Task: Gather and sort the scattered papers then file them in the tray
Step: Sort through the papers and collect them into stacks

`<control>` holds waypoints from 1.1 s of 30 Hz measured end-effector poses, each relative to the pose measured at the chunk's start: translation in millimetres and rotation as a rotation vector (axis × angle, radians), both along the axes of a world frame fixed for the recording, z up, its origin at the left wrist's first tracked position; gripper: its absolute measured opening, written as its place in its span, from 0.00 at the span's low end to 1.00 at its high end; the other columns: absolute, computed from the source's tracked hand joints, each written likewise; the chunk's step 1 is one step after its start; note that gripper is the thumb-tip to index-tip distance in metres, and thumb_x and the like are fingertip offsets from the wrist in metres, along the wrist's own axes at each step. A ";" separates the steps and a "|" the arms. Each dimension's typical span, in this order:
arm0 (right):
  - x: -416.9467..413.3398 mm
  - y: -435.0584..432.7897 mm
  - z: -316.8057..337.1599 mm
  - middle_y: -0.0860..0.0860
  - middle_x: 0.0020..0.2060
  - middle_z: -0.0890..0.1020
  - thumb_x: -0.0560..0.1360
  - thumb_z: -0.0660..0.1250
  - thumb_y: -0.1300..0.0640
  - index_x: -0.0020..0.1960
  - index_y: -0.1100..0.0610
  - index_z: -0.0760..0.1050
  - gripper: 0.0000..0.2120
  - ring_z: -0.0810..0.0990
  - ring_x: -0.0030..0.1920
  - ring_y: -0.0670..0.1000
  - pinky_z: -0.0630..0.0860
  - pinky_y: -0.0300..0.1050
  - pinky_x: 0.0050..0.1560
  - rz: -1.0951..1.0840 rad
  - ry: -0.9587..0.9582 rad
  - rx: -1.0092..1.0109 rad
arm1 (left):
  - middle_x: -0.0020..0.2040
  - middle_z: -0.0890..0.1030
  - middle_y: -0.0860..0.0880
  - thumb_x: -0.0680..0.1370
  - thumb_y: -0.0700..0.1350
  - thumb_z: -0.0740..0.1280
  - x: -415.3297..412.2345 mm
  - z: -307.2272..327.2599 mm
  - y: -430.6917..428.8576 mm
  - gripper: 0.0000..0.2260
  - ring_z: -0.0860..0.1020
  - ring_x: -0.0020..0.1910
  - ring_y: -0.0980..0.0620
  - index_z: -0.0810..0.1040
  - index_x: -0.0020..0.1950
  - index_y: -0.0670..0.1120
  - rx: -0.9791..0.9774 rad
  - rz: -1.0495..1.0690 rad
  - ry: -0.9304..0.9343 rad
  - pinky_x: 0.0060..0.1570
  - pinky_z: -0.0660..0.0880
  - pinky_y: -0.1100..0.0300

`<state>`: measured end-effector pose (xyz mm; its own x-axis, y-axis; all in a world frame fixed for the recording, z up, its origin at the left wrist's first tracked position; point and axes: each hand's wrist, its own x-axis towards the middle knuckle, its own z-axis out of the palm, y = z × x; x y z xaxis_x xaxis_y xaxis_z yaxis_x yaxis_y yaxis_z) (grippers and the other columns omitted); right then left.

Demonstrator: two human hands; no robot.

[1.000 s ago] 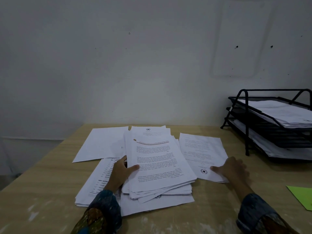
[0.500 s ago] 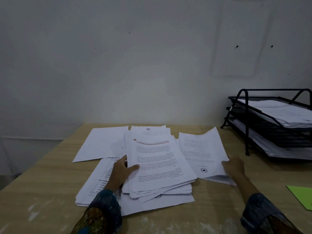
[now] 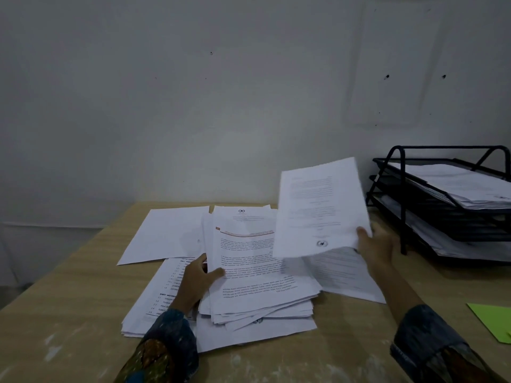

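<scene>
You see a wooden table (image 3: 69, 313) with a pale grain, and white smears (image 3: 52, 352) on its near left part. At the table's right edge lies a bright green sheet (image 3: 495, 319), partly cut by the frame. Behind the table stands a grey-white wall (image 3: 193, 106). High above the table's right side, it has a paler rectangular patch (image 3: 392, 64) and small dark holes (image 3: 387, 77).

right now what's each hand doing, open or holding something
Left hand: grips the left edge of the paper stack, thumb on top.
Right hand: pinches the raised sheets by their lower right edge.
</scene>
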<state>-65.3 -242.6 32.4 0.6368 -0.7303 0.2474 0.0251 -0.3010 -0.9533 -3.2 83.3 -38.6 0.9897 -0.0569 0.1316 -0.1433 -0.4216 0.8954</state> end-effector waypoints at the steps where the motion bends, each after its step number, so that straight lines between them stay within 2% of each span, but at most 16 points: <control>1: 1.5 5.7 -8.2 0.58 0.48 0.78 0.78 0.58 0.65 0.60 0.67 0.73 0.13 0.75 0.41 0.53 0.73 0.33 0.24 0.047 0.057 -0.037 | 0.62 0.78 0.38 0.73 0.38 0.69 -0.1 -0.6 -0.3 0.19 0.78 0.57 0.41 0.73 0.63 0.37 0.001 0.002 -0.001 0.51 0.74 0.58; 4: 3.8 25.2 -32.5 0.61 0.56 0.78 0.78 0.60 0.64 0.63 0.65 0.72 0.15 0.78 0.48 0.57 0.75 0.33 0.24 0.166 0.220 -0.118 | 0.60 0.79 0.39 0.74 0.39 0.68 -1.5 -0.6 -0.8 0.17 0.79 0.54 0.43 0.74 0.62 0.38 -0.017 0.018 -0.015 0.48 0.74 0.60; 6: 2.3 42.2 -41.7 0.62 0.58 0.78 0.77 0.61 0.63 0.63 0.66 0.72 0.15 0.78 0.52 0.58 0.77 0.40 0.38 0.234 0.302 -0.169 | 0.60 0.80 0.40 0.75 0.44 0.68 -1.3 -0.6 -0.9 0.17 0.79 0.53 0.44 0.75 0.62 0.39 -0.019 0.017 -0.020 0.49 0.75 0.59; 8: -1.3 59.0 -46.9 0.61 0.61 0.77 0.78 0.62 0.62 0.65 0.66 0.71 0.17 0.76 0.59 0.59 0.73 0.44 0.54 0.283 0.352 -0.219 | 0.60 0.80 0.42 0.75 0.49 0.68 -0.9 -0.6 -0.1 0.18 0.79 0.51 0.48 0.75 0.62 0.42 -0.035 0.002 -0.015 0.50 0.75 0.60; 10: -4.8 72.3 -47.8 0.60 0.64 0.76 0.78 0.62 0.60 0.67 0.65 0.69 0.19 0.74 0.63 0.58 0.71 0.44 0.59 0.344 0.379 -0.235 | 0.60 0.80 0.44 0.73 0.51 0.69 -0.5 -0.6 1.3 0.20 0.78 0.52 0.49 0.75 0.62 0.44 -0.042 -0.008 0.007 0.51 0.75 0.59; 14: -7.5 80.2 -37.0 0.59 0.63 0.76 0.80 0.57 0.56 0.66 0.63 0.70 0.17 0.75 0.61 0.56 0.67 0.38 0.53 0.434 0.434 -0.274 | 0.61 0.79 0.42 0.70 0.46 0.73 -0.1 -0.8 1.7 0.23 0.78 0.56 0.44 0.74 0.63 0.41 -0.008 -0.014 0.010 0.50 0.74 0.60; 16: -6.2 71.0 -33.9 0.60 0.59 0.78 0.81 0.55 0.54 0.62 0.62 0.72 0.16 0.76 0.55 0.55 0.67 0.38 0.47 0.383 0.434 -0.247 | 0.61 0.79 0.40 0.71 0.43 0.73 0.1 -1.3 1.3 0.22 0.78 0.58 0.43 0.73 0.63 0.39 0.011 -0.003 -0.006 0.50 0.73 0.61; 18: -4.5 52.9 -33.9 0.59 0.59 0.78 0.80 0.57 0.53 0.62 0.61 0.73 0.16 0.76 0.57 0.56 0.68 0.39 0.47 0.271 0.465 -0.228 | 0.61 0.78 0.40 0.71 0.42 0.72 0.2 -1.8 1.7 0.22 0.78 0.58 0.43 0.73 0.63 0.38 0.015 -0.004 -0.019 0.51 0.72 0.61; 19: -3.5 39.7 -37.0 0.59 0.61 0.76 0.78 0.60 0.52 0.63 0.62 0.71 0.18 0.75 0.60 0.58 0.70 0.41 0.52 0.199 0.524 -0.238 | 0.61 0.78 0.39 0.71 0.41 0.72 0.5 -2.4 2.1 0.22 0.78 0.58 0.43 0.73 0.63 0.38 0.014 -0.003 -0.024 0.50 0.72 0.60; 21: -4.4 12.0 -46.4 0.60 0.64 0.71 0.73 0.67 0.45 0.66 0.63 0.67 0.29 0.71 0.63 0.61 0.72 0.50 0.60 0.083 0.707 -0.286 | 0.60 0.79 0.39 0.71 0.40 0.72 1.5 -3.3 2.5 0.21 0.79 0.57 0.43 0.74 0.63 0.38 0.011 0.002 -0.031 0.49 0.73 0.60; 23: -1.5 -20.6 -67.0 0.60 0.64 0.70 0.63 0.71 0.36 0.67 0.64 0.65 0.44 0.72 0.61 0.61 0.74 0.55 0.60 0.040 0.828 -0.265 | 0.60 0.79 0.39 0.71 0.39 0.72 1.5 -3.5 2.4 0.21 0.79 0.56 0.42 0.74 0.62 0.38 0.008 0.002 -0.031 0.49 0.73 0.60; 25: 7.1 -50.5 -93.9 0.59 0.63 0.71 0.48 0.67 0.24 0.66 0.62 0.65 0.59 0.73 0.60 0.61 0.73 0.58 0.60 -0.020 0.906 -0.293 | 0.60 0.79 0.39 0.72 0.40 0.72 2.0 -3.7 2.2 0.21 0.79 0.56 0.42 0.74 0.63 0.38 0.010 -0.001 -0.022 0.49 0.73 0.60; 26: 14.1 -62.6 -108.2 0.59 0.63 0.71 0.44 0.63 0.22 0.66 0.61 0.65 0.62 0.72 0.61 0.61 0.71 0.59 0.61 -0.055 0.930 -0.302 | 0.60 0.79 0.39 0.72 0.40 0.72 2.3 -3.9 2.8 0.21 0.79 0.56 0.42 0.74 0.63 0.38 0.008 0.000 -0.019 0.49 0.73 0.60; 28: 22.4 -70.7 -119.6 0.60 0.64 0.70 0.45 0.64 0.23 0.66 0.61 0.65 0.60 0.71 0.62 0.62 0.69 0.60 0.63 -0.064 0.926 -0.296 | 0.60 0.79 0.39 0.72 0.39 0.72 2.8 -3.7 3.7 0.21 0.79 0.56 0.42 0.74 0.63 0.38 -0.005 0.001 -0.018 0.50 0.73 0.59; 30: 13.6 -48.8 -98.6 0.60 0.63 0.70 0.50 0.69 0.27 0.65 0.61 0.65 0.54 0.71 0.62 0.62 0.70 0.61 0.63 -0.055 0.915 -0.282 | 0.60 0.79 0.39 0.72 0.40 0.72 3.0 -4.4 3.9 0.21 0.79 0.56 0.42 0.74 0.63 0.38 -0.008 -0.002 -0.018 0.52 0.74 0.58; 33: -5.4 -14.9 -66.4 0.61 0.65 0.67 0.62 0.74 0.38 0.65 0.61 0.64 0.42 0.66 0.65 0.62 0.63 0.60 0.68 -0.122 0.898 -0.330 | 0.60 0.79 0.39 0.72 0.39 0.72 1.6 -4.8 3.6 0.21 0.79 0.52 0.44 0.74 0.63 0.38 -0.004 0.000 -0.017 0.50 0.74 0.59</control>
<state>-70.7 -257.5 -34.0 0.6129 -0.7850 -0.0902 -0.7215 -0.5094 -0.4689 -1.6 86.9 -43.3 0.9872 -0.0567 0.1491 -0.1591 -0.4176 0.8946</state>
